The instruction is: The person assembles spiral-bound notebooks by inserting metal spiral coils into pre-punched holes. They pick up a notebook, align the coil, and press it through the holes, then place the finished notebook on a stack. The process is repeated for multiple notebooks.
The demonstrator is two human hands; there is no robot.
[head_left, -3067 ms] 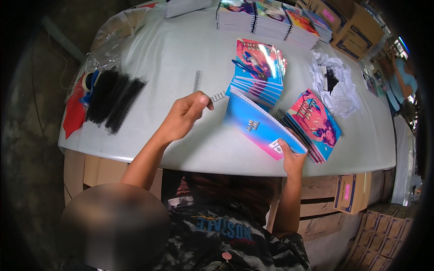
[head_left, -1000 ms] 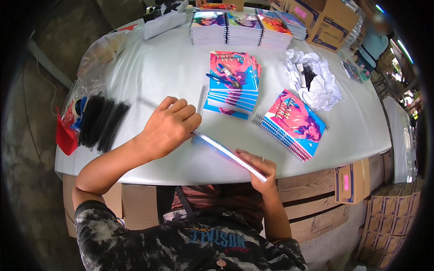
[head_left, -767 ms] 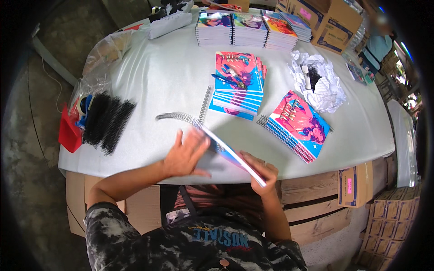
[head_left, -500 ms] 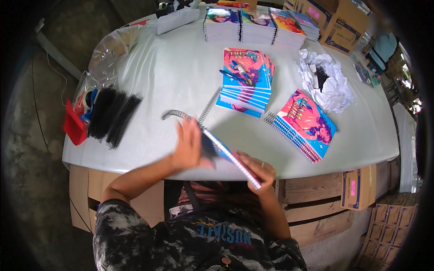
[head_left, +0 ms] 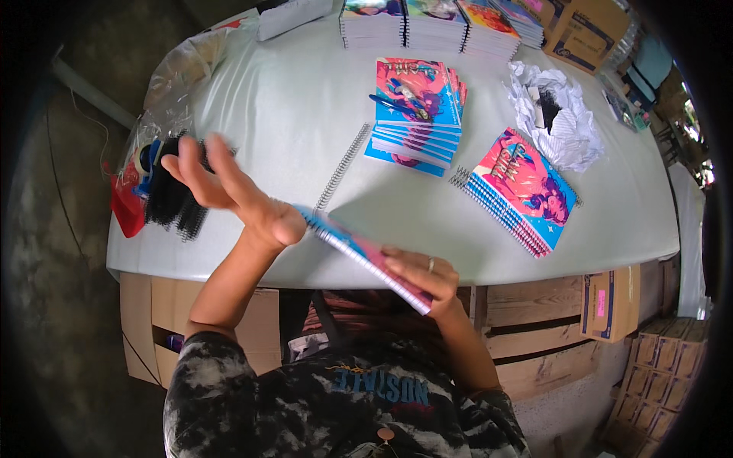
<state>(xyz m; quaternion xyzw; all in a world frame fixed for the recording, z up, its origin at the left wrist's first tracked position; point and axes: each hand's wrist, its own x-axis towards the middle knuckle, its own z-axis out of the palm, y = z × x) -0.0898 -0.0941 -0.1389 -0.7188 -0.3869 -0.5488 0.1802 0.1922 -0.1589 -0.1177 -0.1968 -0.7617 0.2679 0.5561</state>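
Note:
My right hand (head_left: 424,276) grips a pink and blue notebook (head_left: 366,259) tilted on edge, its spine turned upward over the table's near edge. My left hand (head_left: 240,195) is raised at the other end of the spine, fingers spread and slightly blurred, the heel of the palm close against that end. Whether it touches the spine, I cannot tell. Beyond the notebook, a loose dark spiral coil (head_left: 341,169) lies on the table. A bundle of black spiral coils (head_left: 174,200) lies behind my left hand, partly hidden by it.
Fanned notebooks (head_left: 412,114) with a pen on top lie mid-table; a stack of coil-fitted notebooks (head_left: 527,191) sits to the right. Crumpled paper (head_left: 561,122) holds more black coils. Taller notebook stacks (head_left: 435,27) and a cardboard box (head_left: 586,34) line the far side. A plastic bag (head_left: 179,80) lies left.
My left hand has swung left and opened wider. The coil length that stuck out past the notebook's spine no longer shows. The view has shifted slightly; my right hand keeps its grip.

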